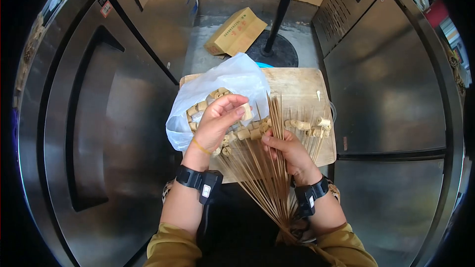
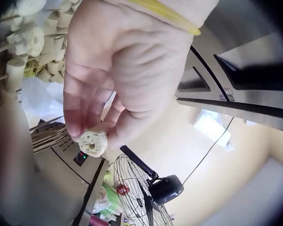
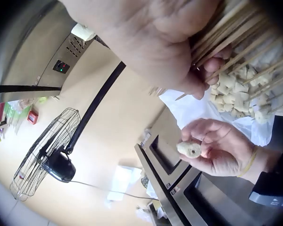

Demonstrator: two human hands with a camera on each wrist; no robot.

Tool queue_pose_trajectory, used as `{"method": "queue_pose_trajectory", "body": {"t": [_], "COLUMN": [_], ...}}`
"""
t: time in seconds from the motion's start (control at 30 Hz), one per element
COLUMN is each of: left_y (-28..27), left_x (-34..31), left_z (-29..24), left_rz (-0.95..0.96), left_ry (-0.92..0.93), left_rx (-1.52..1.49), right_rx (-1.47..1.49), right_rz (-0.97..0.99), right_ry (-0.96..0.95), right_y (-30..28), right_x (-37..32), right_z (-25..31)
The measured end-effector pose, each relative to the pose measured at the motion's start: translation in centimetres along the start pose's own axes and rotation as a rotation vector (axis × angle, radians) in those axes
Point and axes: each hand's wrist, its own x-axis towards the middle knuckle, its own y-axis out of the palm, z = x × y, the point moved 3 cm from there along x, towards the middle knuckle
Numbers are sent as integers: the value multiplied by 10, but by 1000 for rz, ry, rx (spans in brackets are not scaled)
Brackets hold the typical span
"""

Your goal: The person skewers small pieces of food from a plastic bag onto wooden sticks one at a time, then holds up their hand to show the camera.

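My left hand [image 1: 213,126] pinches a short, pale roll piece [image 1: 246,112] between thumb and fingertips, over the board. In the left wrist view, the cut end of this roll piece [image 2: 93,144] looks spongy, with a small hole. My right hand [image 1: 293,154] grips a thick bundle of bamboo skewers [image 1: 279,180], tips pointing away and the other ends fanning down toward the lap. Below the hands, skewers carrying similar roll pieces [image 1: 255,132] lie in a row. More threaded pieces [image 1: 321,126] sit to the right of the bundle.
A white plastic bag [image 1: 247,76] with more pieces covers the left of the wooden board [image 1: 297,81]. Steel cabinets stand left [image 1: 131,113] and right [image 1: 386,84]. Behind are a cardboard box [image 1: 242,32] and a black pole [image 1: 282,12]; both wrist views show a fan [image 3: 56,162].
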Motion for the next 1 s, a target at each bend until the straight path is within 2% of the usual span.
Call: {"method": "queue_pose_trajectory", "body": {"t": [0.13, 0.33, 0.73, 1.0], "left_y": [-6, -2, 3, 10], "left_x": [7, 8, 7, 2], "left_z": [15, 17, 14, 10], "left_rz": [-124, -195, -211, -188], "left_ry": [-58, 55, 85, 192], "left_rx": [-22, -62, -49, 233], "right_rx": [-35, -46, -103, -137], "right_rz": [44, 45, 31, 25], "right_ry": [-14, 20, 55, 50], "right_y": [3, 2, 5, 3], "right_x": [-5, -3, 0, 0], "right_z": [6, 1, 0, 0]}}
